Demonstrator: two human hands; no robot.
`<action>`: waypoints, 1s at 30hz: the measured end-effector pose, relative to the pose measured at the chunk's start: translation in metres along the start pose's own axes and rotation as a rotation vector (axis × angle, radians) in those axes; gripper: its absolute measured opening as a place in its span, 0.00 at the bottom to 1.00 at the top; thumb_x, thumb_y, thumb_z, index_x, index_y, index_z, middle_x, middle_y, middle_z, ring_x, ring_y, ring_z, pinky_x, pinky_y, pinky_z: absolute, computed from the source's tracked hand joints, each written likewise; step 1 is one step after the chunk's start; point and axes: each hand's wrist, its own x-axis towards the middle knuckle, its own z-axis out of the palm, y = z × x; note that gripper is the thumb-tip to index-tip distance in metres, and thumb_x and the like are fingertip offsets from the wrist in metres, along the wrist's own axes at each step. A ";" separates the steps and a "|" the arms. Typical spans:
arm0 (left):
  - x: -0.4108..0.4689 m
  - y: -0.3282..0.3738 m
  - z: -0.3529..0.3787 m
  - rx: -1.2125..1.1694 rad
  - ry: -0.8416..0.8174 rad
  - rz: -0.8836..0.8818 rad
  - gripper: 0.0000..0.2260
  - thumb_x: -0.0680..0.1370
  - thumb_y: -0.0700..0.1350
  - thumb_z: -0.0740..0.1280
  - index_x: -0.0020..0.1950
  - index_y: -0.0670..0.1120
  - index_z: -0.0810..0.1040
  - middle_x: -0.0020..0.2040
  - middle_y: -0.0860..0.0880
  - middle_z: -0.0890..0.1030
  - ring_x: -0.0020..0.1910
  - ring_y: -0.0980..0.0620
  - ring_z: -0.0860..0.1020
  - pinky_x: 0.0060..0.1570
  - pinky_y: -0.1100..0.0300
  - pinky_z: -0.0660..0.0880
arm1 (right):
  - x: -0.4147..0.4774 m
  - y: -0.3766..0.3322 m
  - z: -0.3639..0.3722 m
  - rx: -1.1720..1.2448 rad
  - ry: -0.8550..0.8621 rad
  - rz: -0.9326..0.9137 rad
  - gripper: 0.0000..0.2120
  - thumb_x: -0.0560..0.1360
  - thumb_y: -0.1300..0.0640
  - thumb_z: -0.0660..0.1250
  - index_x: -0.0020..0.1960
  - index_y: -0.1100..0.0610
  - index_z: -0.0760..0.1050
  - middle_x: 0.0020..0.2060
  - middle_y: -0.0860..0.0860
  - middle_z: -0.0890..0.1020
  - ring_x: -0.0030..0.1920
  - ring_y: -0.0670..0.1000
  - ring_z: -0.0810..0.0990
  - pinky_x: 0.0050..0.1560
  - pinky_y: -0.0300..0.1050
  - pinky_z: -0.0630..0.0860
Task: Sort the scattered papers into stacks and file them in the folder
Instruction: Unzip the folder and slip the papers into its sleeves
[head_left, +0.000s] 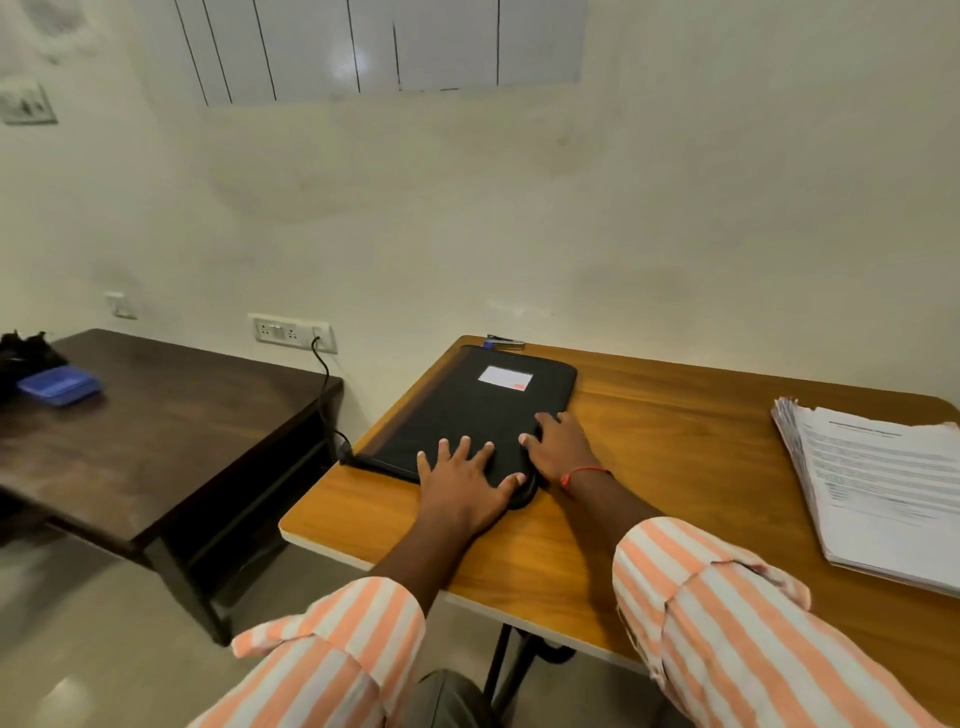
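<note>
The folder (467, 410) lies flat and closed on the wooden surface (649, 467), at that surface's far left corner. Its long axis runs away from the person toward the wall, with the far end leaning a little to the right. It is black, with rounded corners and a rim running round its edge. A white label with a small red patch sits on the cover near the far end.

The left hand (462, 478) lies flat on the folder's near end, fingers straight and spread, holding nothing. The right hand (561, 447) sits at the folder's right edge close to the near corner. Its fingers are bent onto the cover, and I cannot tell whether it grips anything. A red thread (584, 473) circles that wrist.

A stapler (506, 342) lies just beyond the folder's far edge. A thick stack of printed papers (883, 493), its edges uneven, rests well to the right of the folder. Left of the folder stands a dark surface (171, 415) carrying a blue box (60, 384). A black cable (327, 395) hangs between the two.
</note>
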 end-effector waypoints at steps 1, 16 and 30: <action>-0.003 -0.003 -0.001 -0.014 -0.005 0.019 0.37 0.77 0.76 0.47 0.82 0.59 0.56 0.83 0.48 0.55 0.82 0.42 0.49 0.78 0.35 0.44 | 0.001 -0.002 0.000 0.081 0.073 0.051 0.27 0.82 0.48 0.63 0.77 0.56 0.63 0.74 0.59 0.65 0.73 0.60 0.67 0.70 0.52 0.69; -0.042 -0.050 -0.022 -0.443 -0.211 0.347 0.17 0.76 0.65 0.69 0.63 0.61 0.81 0.69 0.61 0.73 0.77 0.58 0.61 0.77 0.47 0.54 | 0.014 0.038 -0.049 -0.203 0.184 0.199 0.37 0.76 0.34 0.65 0.76 0.58 0.64 0.71 0.61 0.70 0.70 0.62 0.70 0.68 0.58 0.69; -0.002 0.018 -0.018 -0.017 -0.268 0.083 0.41 0.76 0.76 0.51 0.83 0.59 0.45 0.84 0.45 0.43 0.82 0.41 0.40 0.77 0.36 0.36 | 0.001 0.075 -0.089 -0.328 0.010 0.426 0.48 0.61 0.24 0.71 0.67 0.58 0.73 0.63 0.59 0.76 0.63 0.60 0.74 0.62 0.54 0.72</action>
